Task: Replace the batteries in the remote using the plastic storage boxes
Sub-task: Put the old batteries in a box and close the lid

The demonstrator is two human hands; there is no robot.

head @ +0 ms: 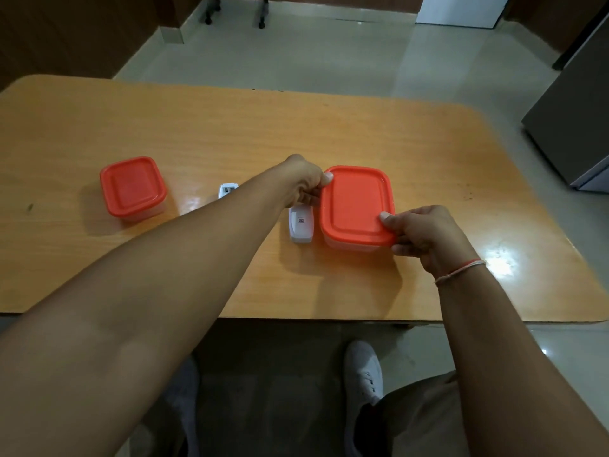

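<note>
A clear plastic box with a red lid [356, 206] stands on the wooden table [230, 127], right of centre. My left hand [304, 183] grips the lid's far left corner, thumb on top. My right hand [425, 235] pinches the lid's near right corner, thumb on the lid. A white remote part [300, 224] with a small label lies just left of this box. Another white piece [228, 190] shows beyond my left forearm, partly hidden. A smaller box with a red lid [133, 188] stands closed at the left.
The table's near edge [296, 316] runs above my legs and white shoe [364, 374]. A grey cabinet [580, 127] stands on the floor to the right. Chair castors [262, 25] show beyond the table's far edge.
</note>
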